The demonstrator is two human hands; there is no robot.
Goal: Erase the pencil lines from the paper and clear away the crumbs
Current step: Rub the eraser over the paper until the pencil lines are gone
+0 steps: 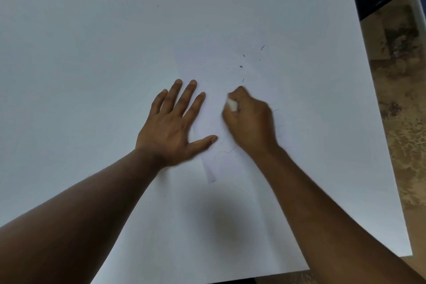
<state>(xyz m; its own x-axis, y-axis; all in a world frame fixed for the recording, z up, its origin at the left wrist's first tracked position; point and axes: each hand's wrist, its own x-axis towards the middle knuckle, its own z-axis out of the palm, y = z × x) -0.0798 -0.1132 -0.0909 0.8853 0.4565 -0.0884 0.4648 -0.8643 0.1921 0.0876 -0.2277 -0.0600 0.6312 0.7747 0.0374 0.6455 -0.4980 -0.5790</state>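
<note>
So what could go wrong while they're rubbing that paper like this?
The right hand grips the eraser and rubs a thin paper sheet that only the flat left hand pins down, so the sheet might crease or slide. The dark crumbs beyond the hands could smear if dragged. A faint pencil line near the thumb could be missed.

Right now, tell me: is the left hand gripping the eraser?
No, the left hand lies flat with fingers spread on the paper, while the right hand grips the white eraser.
</note>
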